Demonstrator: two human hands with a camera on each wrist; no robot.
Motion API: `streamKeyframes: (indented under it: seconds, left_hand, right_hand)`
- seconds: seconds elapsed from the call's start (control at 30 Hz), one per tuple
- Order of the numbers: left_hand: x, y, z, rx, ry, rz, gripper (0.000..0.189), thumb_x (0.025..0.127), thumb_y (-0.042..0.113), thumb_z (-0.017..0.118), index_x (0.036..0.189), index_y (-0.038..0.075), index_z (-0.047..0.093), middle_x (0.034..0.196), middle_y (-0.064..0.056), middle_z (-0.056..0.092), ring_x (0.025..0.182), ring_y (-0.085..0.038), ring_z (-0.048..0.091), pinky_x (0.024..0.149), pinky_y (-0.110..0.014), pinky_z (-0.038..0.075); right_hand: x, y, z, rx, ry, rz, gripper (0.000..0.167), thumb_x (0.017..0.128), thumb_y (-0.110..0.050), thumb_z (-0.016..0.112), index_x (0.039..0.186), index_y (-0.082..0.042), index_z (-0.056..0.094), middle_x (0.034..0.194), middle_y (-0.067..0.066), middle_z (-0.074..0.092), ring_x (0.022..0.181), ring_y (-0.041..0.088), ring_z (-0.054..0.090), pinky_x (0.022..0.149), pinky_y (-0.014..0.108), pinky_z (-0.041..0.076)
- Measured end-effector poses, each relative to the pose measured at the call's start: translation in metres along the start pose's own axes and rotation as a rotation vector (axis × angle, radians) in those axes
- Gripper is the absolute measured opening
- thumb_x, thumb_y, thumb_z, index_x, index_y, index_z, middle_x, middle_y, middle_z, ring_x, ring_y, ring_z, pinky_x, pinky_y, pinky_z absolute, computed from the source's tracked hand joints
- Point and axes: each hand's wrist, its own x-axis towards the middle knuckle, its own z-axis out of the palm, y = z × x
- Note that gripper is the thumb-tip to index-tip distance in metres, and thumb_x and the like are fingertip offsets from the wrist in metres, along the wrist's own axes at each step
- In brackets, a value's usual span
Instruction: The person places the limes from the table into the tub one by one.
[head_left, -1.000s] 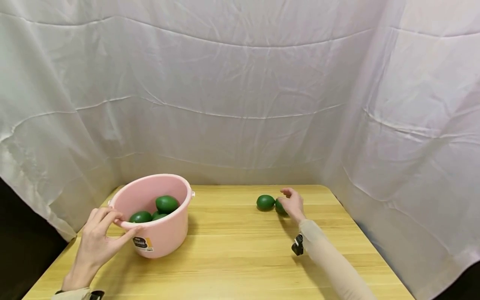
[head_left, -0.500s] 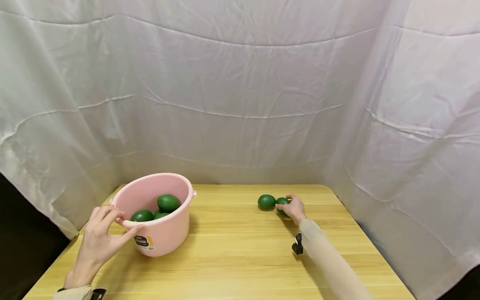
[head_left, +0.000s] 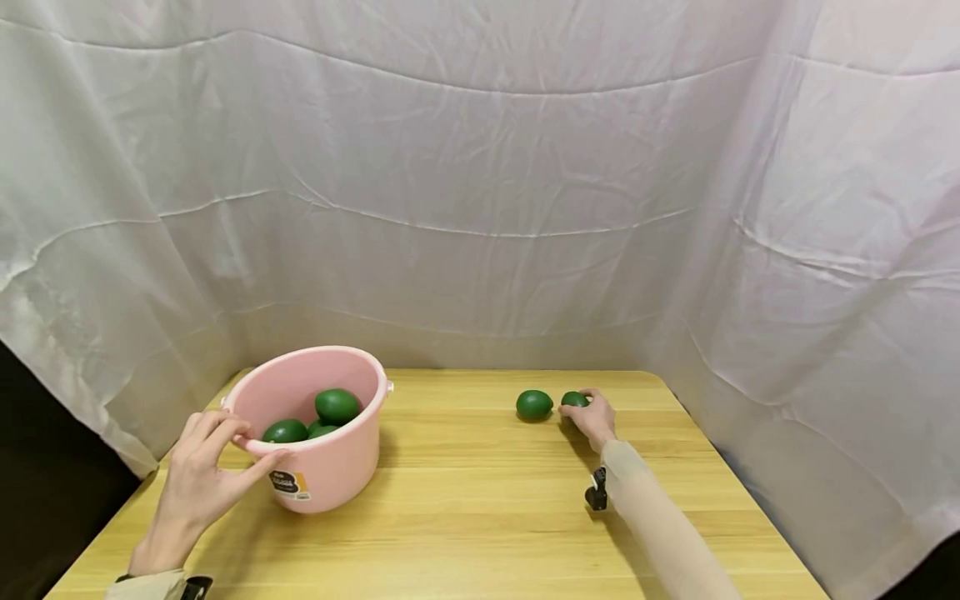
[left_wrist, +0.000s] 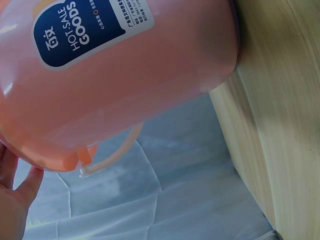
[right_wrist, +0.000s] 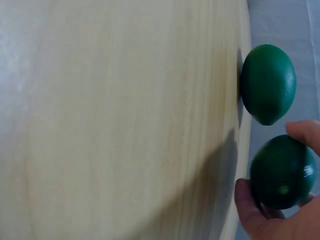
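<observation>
A pink plastic bucket point(head_left: 337, 471) stands at the left of the table, several green limes point(head_left: 337, 406) inside it. My left hand point(head_left: 193, 483) grips its near left rim, fingers over the edge and thumb against the outside; the left wrist view shows fingertips at the rim beside the bucket's label point(left_wrist: 80, 30). Toward the back right, my right hand point(head_left: 597, 419) holds one lime point(right_wrist: 280, 172) between thumb and fingers. A second lime point(head_left: 534, 405) lies on the table just left of the held one, with a small gap between them.
The wooden table point(head_left: 480, 517) ends at the back against a pale hanging curtain point(head_left: 480, 283), which also runs along both sides. A pale bucket handle point(left_wrist: 117, 157) hangs down in the left wrist view.
My right hand has closed around the right lime and moved it slightly right and up, away from the other lime. The left hand stays on the bucket rim.
</observation>
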Motion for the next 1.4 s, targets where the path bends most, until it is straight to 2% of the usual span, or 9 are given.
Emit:
streamKeyframes:
  seconds: [0.2,0.37,0.5,0.63,0.77,1.07,1.23,1.4]
  left_hand:
    - [0.000,0.000,0.000,0.002,0.001,0.000,0.066,0.077,0.069,0.067,0.076,0.003,0.064,0.081,-0.008,0.057,0.084,-0.019,0.044,0.082,-0.012,0.027]
    - [0.000,0.000,-0.001,-0.001,-0.002,-0.009,0.066,0.077,0.070,0.067,0.076,0.004,0.064,0.081,-0.007,0.057,0.085,-0.019,0.044,0.082,-0.012,0.027]
    - [0.000,0.000,-0.001,-0.001,-0.008,-0.020,0.067,0.077,0.070,0.067,0.077,0.004,0.064,0.082,-0.008,0.057,0.086,-0.018,0.044,0.083,-0.012,0.027]
    - [0.000,0.001,-0.001,-0.003,-0.008,-0.015,0.066,0.077,0.070,0.067,0.077,0.004,0.064,0.082,-0.008,0.058,0.085,-0.018,0.044,0.082,-0.012,0.027]
    - [0.001,0.001,-0.001,-0.004,-0.010,-0.011,0.066,0.077,0.070,0.067,0.078,0.004,0.065,0.082,-0.008,0.058,0.085,-0.017,0.044,0.081,-0.013,0.027]
    - [0.002,0.002,-0.002,0.001,-0.016,-0.019,0.066,0.077,0.070,0.066,0.078,0.004,0.065,0.082,-0.007,0.058,0.084,-0.016,0.043,0.080,-0.013,0.027]
    - [0.001,0.002,-0.002,0.000,-0.015,-0.015,0.066,0.078,0.070,0.066,0.078,0.003,0.065,0.082,-0.007,0.058,0.084,-0.016,0.043,0.080,-0.013,0.027]
    - [0.001,0.002,-0.002,-0.005,-0.012,-0.006,0.066,0.077,0.069,0.067,0.078,0.004,0.065,0.081,-0.007,0.058,0.084,-0.016,0.043,0.080,-0.013,0.027]
  right_hand:
    - [0.002,-0.007,-0.004,0.020,0.042,-0.048,0.057,0.084,-0.028,0.072,0.133,-0.009,0.051,0.126,0.020,0.053,0.108,0.035,0.055,0.084,0.043,0.051]
    - [0.002,-0.013,-0.005,0.007,0.060,-0.037,0.059,0.082,-0.031,0.071,0.134,-0.011,0.051,0.123,0.019,0.057,0.104,0.033,0.058,0.076,0.035,0.052]
    - [-0.001,-0.019,-0.004,0.046,0.053,-0.032,0.058,0.083,-0.030,0.071,0.134,-0.011,0.049,0.121,0.019,0.057,0.100,0.031,0.062,0.073,0.031,0.052]
    - [-0.005,-0.027,-0.003,0.097,0.028,-0.068,0.057,0.082,-0.019,0.072,0.133,-0.010,0.049,0.122,0.020,0.056,0.101,0.034,0.063,0.078,0.035,0.055]
    - [-0.007,-0.033,-0.001,0.083,0.016,-0.108,0.057,0.080,-0.013,0.072,0.133,-0.013,0.051,0.126,0.020,0.054,0.107,0.036,0.059,0.083,0.042,0.053]
    - [-0.011,-0.048,0.004,0.125,-0.026,-0.134,0.054,0.085,-0.024,0.075,0.132,-0.017,0.052,0.127,0.016,0.053,0.107,0.033,0.058,0.083,0.041,0.052]
    - [-0.018,-0.064,0.012,0.178,-0.056,-0.155,0.051,0.084,-0.019,0.074,0.131,-0.017,0.053,0.128,0.016,0.053,0.108,0.034,0.058,0.084,0.043,0.052]
    - [-0.026,-0.081,0.026,0.224,-0.105,-0.184,0.049,0.084,-0.017,0.074,0.129,-0.020,0.054,0.127,0.016,0.054,0.108,0.035,0.059,0.085,0.050,0.053]
